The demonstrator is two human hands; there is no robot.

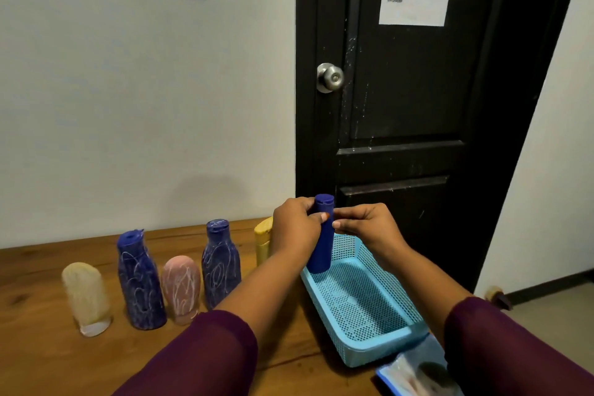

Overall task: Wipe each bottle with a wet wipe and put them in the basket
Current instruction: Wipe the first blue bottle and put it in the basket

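Both hands on plain blue bottle [321,247]: left hand [294,225] wrapped round its neck, right hand [369,228] pinching its side. Bottle upright, held over far end of basket [385,354]. Five other bottles [141,283] stand on bench [41,363], left of basket.

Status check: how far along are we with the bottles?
Done: nothing lies in the basket yet. In hand: the left hand and right hand hold a mark-free blue bottle at its far end. Left: the cream tube, left scribbled bottle, pink tube, right scribbled bottle and yellow bottle stand on the table.
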